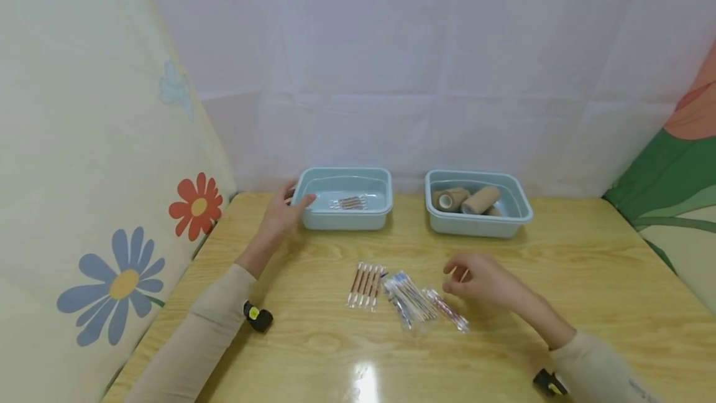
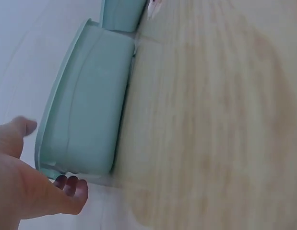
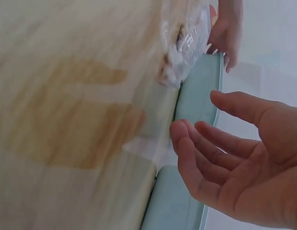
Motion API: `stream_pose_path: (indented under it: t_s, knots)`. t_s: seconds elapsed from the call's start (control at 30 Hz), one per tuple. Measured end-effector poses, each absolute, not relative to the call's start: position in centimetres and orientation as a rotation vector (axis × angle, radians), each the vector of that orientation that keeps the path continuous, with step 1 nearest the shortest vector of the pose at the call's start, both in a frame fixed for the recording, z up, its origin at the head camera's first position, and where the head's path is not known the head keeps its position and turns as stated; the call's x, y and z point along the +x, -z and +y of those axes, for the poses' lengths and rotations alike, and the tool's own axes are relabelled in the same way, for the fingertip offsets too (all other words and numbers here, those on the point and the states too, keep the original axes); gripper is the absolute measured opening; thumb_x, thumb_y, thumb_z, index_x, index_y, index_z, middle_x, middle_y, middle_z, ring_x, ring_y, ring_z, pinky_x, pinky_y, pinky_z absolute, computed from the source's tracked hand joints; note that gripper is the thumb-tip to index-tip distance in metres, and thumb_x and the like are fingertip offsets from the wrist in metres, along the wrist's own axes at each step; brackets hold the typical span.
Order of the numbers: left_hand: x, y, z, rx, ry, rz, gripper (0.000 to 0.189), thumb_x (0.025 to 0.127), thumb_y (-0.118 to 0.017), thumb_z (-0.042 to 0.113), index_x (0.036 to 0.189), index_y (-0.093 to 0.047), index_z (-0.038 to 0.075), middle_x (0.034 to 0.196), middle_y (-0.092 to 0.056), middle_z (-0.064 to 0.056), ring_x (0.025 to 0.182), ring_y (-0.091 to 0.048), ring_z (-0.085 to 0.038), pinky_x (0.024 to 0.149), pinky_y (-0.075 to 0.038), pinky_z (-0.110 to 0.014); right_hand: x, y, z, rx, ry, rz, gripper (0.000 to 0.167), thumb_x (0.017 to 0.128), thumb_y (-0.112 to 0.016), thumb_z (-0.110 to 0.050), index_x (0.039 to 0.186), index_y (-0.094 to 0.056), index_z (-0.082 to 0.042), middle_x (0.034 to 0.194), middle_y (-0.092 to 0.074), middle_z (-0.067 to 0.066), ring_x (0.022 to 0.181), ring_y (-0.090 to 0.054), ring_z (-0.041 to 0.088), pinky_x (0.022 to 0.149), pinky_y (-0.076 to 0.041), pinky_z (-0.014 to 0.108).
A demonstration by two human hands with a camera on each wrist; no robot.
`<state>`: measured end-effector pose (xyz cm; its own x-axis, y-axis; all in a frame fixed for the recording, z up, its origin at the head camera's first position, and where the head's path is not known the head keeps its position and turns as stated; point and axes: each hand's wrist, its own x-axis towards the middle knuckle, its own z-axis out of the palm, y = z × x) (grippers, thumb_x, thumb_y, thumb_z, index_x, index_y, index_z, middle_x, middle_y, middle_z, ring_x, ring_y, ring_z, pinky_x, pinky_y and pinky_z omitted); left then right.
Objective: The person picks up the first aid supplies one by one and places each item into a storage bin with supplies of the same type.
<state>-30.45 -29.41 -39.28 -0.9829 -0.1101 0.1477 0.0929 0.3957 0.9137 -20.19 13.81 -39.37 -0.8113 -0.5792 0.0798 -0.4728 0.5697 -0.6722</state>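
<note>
At its left end, a light blue plastic bin (image 1: 347,222) is held by my left hand (image 1: 282,213), thumb over the rim and fingers along the outside. A small packet of brown-stick swabs (image 1: 349,203) lies inside. My right hand (image 1: 475,278) hovers over the table with loosely bent fingers and nothing in them, as the right wrist view also shows. Left of it lie a narrow clear packet with reddish sticks (image 1: 445,310), a clear packet of pale cotton swabs (image 1: 411,297), and a flat packet of brown-stick swabs (image 1: 366,286).
A second light blue bin (image 1: 475,226) stands to the right, with tan bandage rolls (image 1: 481,199) inside. Both bins sit at the back of the wooden table (image 1: 313,353), near a white cloth backdrop (image 1: 358,79). A flowered panel (image 1: 112,173) borders the left side.
</note>
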Motion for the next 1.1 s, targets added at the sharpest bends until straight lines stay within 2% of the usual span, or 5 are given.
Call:
stream_pose_path:
  t_s: [0.17,0.27,0.6,0.83,1.1]
  knots:
    - [-30.7,38.8,-30.2,0.121,1.899,-2.325,0.054,0.101,-0.061,0.020,0.151,-0.047,0.002,0.147,-0.048,-0.020,0.126,-0.049,-0.030,0.104,-0.044,-0.045,-19.7,39.8,13.0,-0.888,1.028,2.618,0.025,0.088,-0.079,-0.012,0.105,-0.068,0.003,0.083,-0.066,-0.002,0.077,-0.062,0.013,0.070,-0.052,0.031]
    - [-30.6,38.8,-30.6,0.162,1.972,-2.304,0.051,0.102,-0.057,0.016,0.151,-0.047,0.003,0.148,-0.047,-0.018,0.126,-0.049,-0.027,0.104,-0.044,-0.044,-19.5,40.1,12.8,-0.879,1.002,2.610,0.024,0.087,-0.080,-0.010,0.104,-0.068,0.001,0.081,-0.065,-0.003,0.074,-0.061,0.011,0.069,-0.052,0.031]
    - [-30.5,38.0,-31.1,0.233,2.242,-2.182,0.052,0.100,-0.055,0.005,0.152,-0.046,0.003,0.146,-0.045,-0.016,0.109,-0.050,-0.017,0.085,-0.049,-0.027,-19.2,40.2,12.6,-0.926,0.903,2.608,0.027,0.087,-0.082,-0.017,0.102,-0.068,0.000,0.076,-0.062,-0.007,0.068,-0.058,0.007,0.064,-0.051,0.029]
    - [-30.0,37.0,-31.3,0.210,2.350,-2.127,0.054,0.100,-0.054,-0.001,0.152,-0.043,-0.003,0.140,-0.045,-0.020,0.103,-0.052,-0.020,0.075,-0.049,-0.025,-18.8,40.0,12.3,-0.902,0.839,2.654,0.021,0.086,-0.082,-0.018,0.095,-0.069,-0.005,0.074,-0.059,-0.007,0.066,-0.055,0.007,0.061,-0.049,0.027]
    - [-30.5,37.9,-31.8,0.232,2.341,-2.138,0.052,0.102,-0.057,0.002,0.152,-0.045,0.001,0.142,-0.045,-0.018,0.101,-0.053,-0.018,0.070,-0.049,-0.022,-18.4,40.1,12.2,-0.884,0.789,2.664,0.013,0.090,-0.079,-0.017,0.089,-0.070,-0.009,0.069,-0.056,-0.008,0.062,-0.051,0.008,0.057,-0.045,0.027]
